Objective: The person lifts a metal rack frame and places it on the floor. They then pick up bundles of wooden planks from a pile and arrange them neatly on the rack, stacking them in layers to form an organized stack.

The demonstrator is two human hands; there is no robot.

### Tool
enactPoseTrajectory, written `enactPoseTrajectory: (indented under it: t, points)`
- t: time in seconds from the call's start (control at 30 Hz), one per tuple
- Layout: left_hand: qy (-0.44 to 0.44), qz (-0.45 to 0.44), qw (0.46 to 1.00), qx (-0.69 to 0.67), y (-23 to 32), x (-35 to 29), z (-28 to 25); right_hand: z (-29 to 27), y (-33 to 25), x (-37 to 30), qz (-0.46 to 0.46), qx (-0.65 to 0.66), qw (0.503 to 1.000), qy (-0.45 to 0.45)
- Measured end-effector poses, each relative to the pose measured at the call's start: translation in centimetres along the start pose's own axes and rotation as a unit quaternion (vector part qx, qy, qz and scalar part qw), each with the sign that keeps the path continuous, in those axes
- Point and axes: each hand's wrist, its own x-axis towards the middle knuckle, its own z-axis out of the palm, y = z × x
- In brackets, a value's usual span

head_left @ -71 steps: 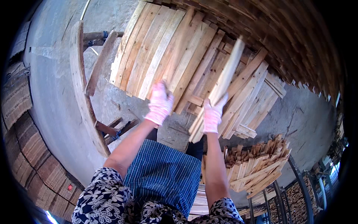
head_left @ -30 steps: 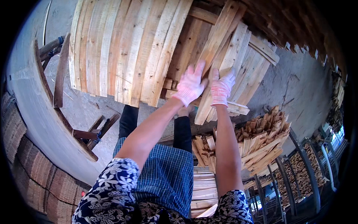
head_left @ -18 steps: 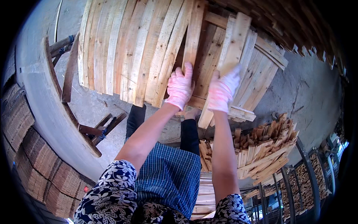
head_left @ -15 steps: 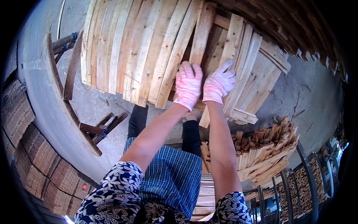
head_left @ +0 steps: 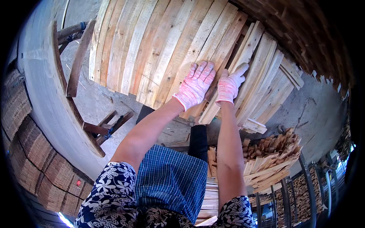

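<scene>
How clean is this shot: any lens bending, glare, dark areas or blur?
In the head view, the dark bars bow near the rim and the corners go black; the planks are well lit, while the stacked wood at upper right sits in shade; a patch of light glares at lower left; the left hand and right hand look reasonably clear.

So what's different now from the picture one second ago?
The left hand has shifted a plank leftward toward the row of planks, narrowing the dark gap, and lies over the row's right end. The right hand has come closer to the row and rests on another plank just right of the gap. The wooden frame and offcut pile stayed put.
</scene>
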Motion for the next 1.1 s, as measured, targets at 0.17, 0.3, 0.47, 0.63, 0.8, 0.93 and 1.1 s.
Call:
enactPoseTrajectory:
  t: [0.17,0.3,0.47,0.63,0.8,0.93,1.1]
  points:
    - [0.06,0.038,0.994,-0.081,-1.8,-0.7,-0.6,0.6,4.1,2.0,-0.185,0.121,0.975,-0.005]
    - [0.037,0.071,0.996,-0.035,-6.0,-2.9,-2.2,0.4,0.8,0.2,-0.081,-0.049,0.995,0.016]
    - [0.017,0.107,0.994,-0.008,-8.7,-4.9,-3.1,1.5,2.8,0.7,-0.141,0.04,0.989,0.035]
    - [-0.004,0.097,0.995,-0.023,-8.2,-4.6,-2.9,2.5,2.0,-0.5,-0.126,0.072,0.989,0.003]
    - [-0.007,0.106,0.994,-0.009,-8.3,-4.9,-2.8,0.7,3.5,1.9,-0.056,0.362,0.914,-0.172]
    - [-0.013,0.105,0.994,0.005,-8.6,-5.4,-2.3,0.7,3.4,2.8,0.042,0.392,0.891,-0.226]
    - [-0.016,0.107,0.994,0.025,-8.6,-5.3,-2.2,0.7,4.1,4.0,-0.004,0.379,0.883,-0.276]
